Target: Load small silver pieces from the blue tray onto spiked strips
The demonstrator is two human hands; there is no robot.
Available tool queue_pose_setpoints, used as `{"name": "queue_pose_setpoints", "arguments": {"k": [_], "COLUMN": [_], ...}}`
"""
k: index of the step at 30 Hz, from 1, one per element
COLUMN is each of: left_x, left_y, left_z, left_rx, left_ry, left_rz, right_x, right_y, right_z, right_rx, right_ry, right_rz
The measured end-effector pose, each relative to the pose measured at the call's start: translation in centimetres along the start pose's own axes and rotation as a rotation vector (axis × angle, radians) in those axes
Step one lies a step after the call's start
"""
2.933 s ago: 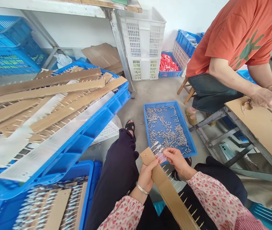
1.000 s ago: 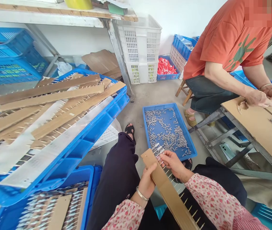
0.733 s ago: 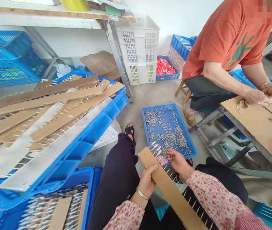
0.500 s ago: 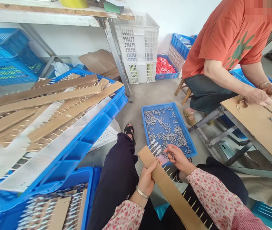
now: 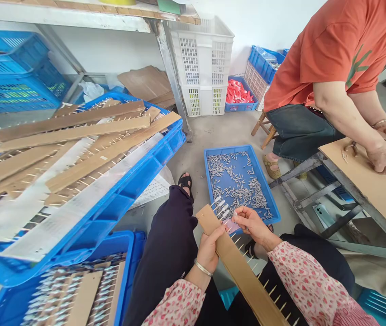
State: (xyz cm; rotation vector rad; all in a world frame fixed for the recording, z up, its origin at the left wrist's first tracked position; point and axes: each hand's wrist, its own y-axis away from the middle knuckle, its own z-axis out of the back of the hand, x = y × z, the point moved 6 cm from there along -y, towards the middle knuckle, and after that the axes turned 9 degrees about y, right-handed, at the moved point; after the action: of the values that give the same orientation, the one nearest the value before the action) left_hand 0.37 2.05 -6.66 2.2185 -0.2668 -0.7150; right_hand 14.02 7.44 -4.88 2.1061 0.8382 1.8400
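My left hand (image 5: 208,251) is closed around the upper part of a long brown cardboard strip (image 5: 243,276), thumb on its face. Thin pale sticks stand out along the strip's right edge. The few at its upper end carry small grey spindle-shaped pieces (image 5: 222,209); those lower down are bare. Just right of these, my right hand (image 5: 254,226) pinches a small pale-grey piece between thumb and fingertips, mostly hidden by the fingers. Beyond my hands, a shallow blue tray (image 5: 207,170) on the floor holds many loose grey pieces of the same shape.
To the left, a large blue crate (image 5: 135,170) is heaped with stick-edged cardboard strips. Below it, another blue crate (image 5: 132,267) holds filled strips. A co-worker in an orange shirt (image 5: 328,59) works at a low table (image 5: 359,181) on the right. White baskets (image 5: 206,68) stand by the wall.
My right hand's fingers have closed into a tighter pinch near the sticks. My left hand keeps its hold on the strip. The co-worker's hand has reached further right across the table.
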Motion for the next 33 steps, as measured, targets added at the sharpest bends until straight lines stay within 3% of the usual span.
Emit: {"name": "queue_pose_setpoints", "arguments": {"k": [5, 13, 23, 33], "left_x": [-0.25, -0.25, -0.21, -0.10], "left_y": [0.04, 0.29, 0.35, 0.79], "left_z": [0.06, -0.09, -0.29, -0.38], "left_rx": [-0.014, 0.005, 0.039, 0.040], "left_ry": [-0.014, -0.034, -0.043, -0.056], "left_rz": [-0.017, -0.024, -0.023, -0.046], "right_x": [0.46, 0.33, 0.36, 0.39], "right_y": [0.40, 0.19, -0.09, 0.03], "right_z": [-0.31, -0.47, -0.17, -0.37], "right_rx": [0.038, -0.042, -0.015, -0.112], "right_ry": [0.115, 0.070, 0.087, 0.296], "right_rz": [0.026, 0.045, 0.078, 0.242]}}
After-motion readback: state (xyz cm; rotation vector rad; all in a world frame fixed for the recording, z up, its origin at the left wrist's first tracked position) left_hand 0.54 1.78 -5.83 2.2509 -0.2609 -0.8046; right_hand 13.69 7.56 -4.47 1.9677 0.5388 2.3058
